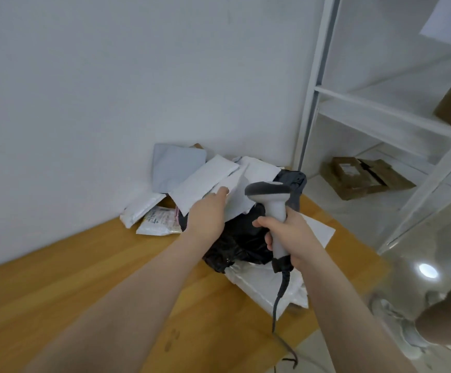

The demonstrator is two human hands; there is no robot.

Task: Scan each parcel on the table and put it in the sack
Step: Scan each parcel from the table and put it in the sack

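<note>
Scanning parcels
Right hand (pixel 290 232) grips grey scanner (pixel 268 191); left hand (pixel 208 216) touches plain white parcel (pixel 204 181), grip unclear; packet (pixel 159 223) print unreadable.

Noted a honey-brown table (pixel 57 292) striped with paler plank lines, a glossy black bag (pixel 242 238), a white mailer (pixel 205 179) faintly dimpled, and a dull blue-grey mailer (pixel 176 165) behind it. Found the scanner (pixel 273 203) dark grey on the head and pale grey down the handle, with a charcoal cable (pixel 281 289), plus a whitish packet (pixel 159 223) printed with small dark text and yellow and pink touches. Saw white on the wall (pixel 111 76) and shelves (pixel 375 111), and cardboard brown on the boxes (pixel 353 176), one with a pale label.
</note>
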